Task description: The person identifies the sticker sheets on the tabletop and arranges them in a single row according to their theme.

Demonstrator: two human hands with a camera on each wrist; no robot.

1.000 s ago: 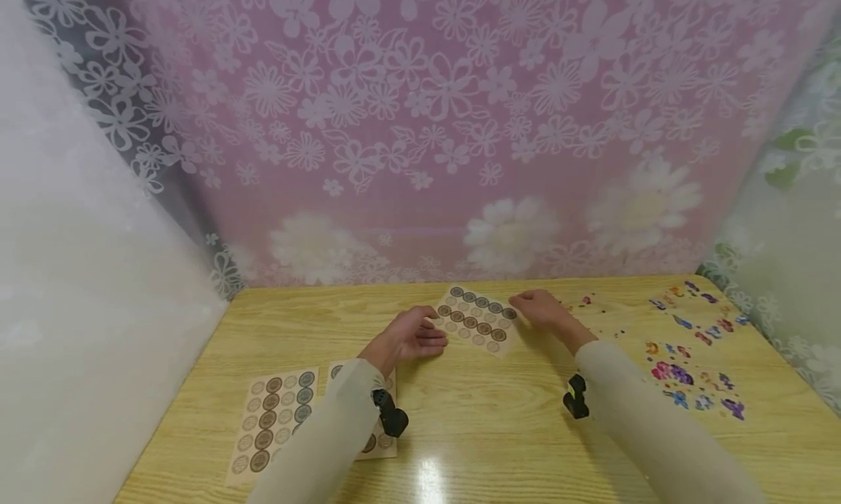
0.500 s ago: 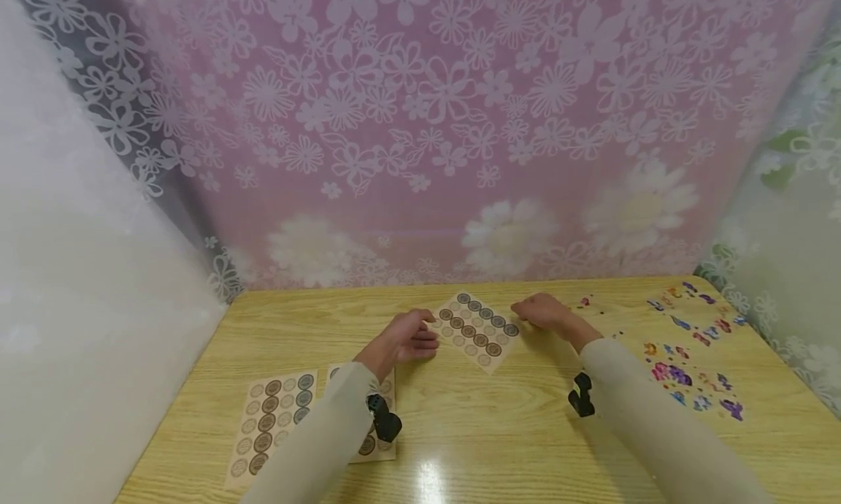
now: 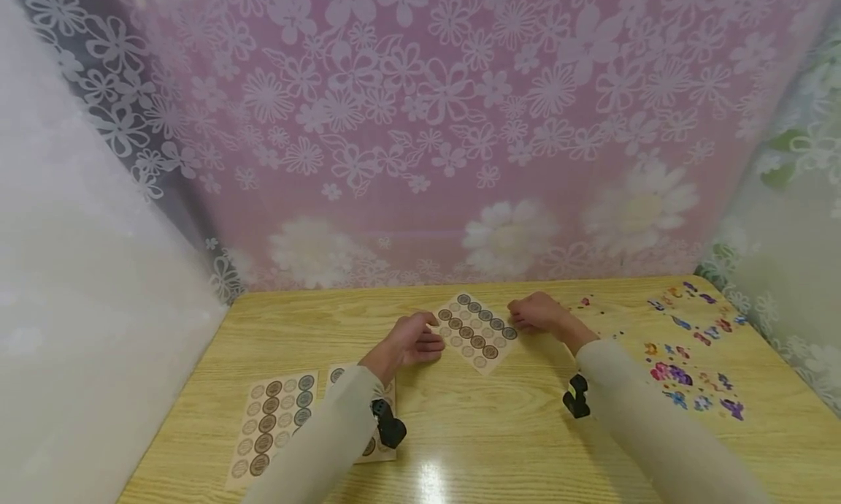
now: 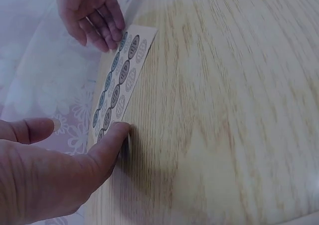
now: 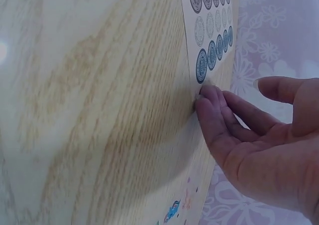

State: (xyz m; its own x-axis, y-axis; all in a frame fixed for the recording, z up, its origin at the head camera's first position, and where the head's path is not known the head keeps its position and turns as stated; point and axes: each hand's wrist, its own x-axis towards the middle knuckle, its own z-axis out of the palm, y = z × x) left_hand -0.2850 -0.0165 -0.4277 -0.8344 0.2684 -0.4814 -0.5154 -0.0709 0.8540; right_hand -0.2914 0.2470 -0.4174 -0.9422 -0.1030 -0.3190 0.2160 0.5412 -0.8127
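Note:
A tan sheet [image 3: 474, 334] printed with rows of round seals lies turned at an angle near the back edge of the table. My left hand [image 3: 415, 340] is at its left side, fingertips right at the sheet's edge, the thumb [image 4: 37, 130] held apart. On the other side my right hand [image 3: 539, 312] has its fingertips [image 5: 207, 105] down by the sheet's right corner, close to a blue seal, with its thumb raised away. Neither hand pinches the paper. Two similar sheets lie at the front left: one in view [image 3: 269, 427], another [image 3: 377, 449] partly hidden under the left forearm.
Small colourful butterfly and flower stickers [image 3: 673, 372] are scattered over the table's right side. A flowered pink curtain [image 3: 420, 161] hangs behind the wooden table [image 3: 473, 431]. Each wrist wears a black camera.
The sheet between my hands has turned clockwise and slid slightly toward me. Both hands have shifted only a little, staying on either side of it.

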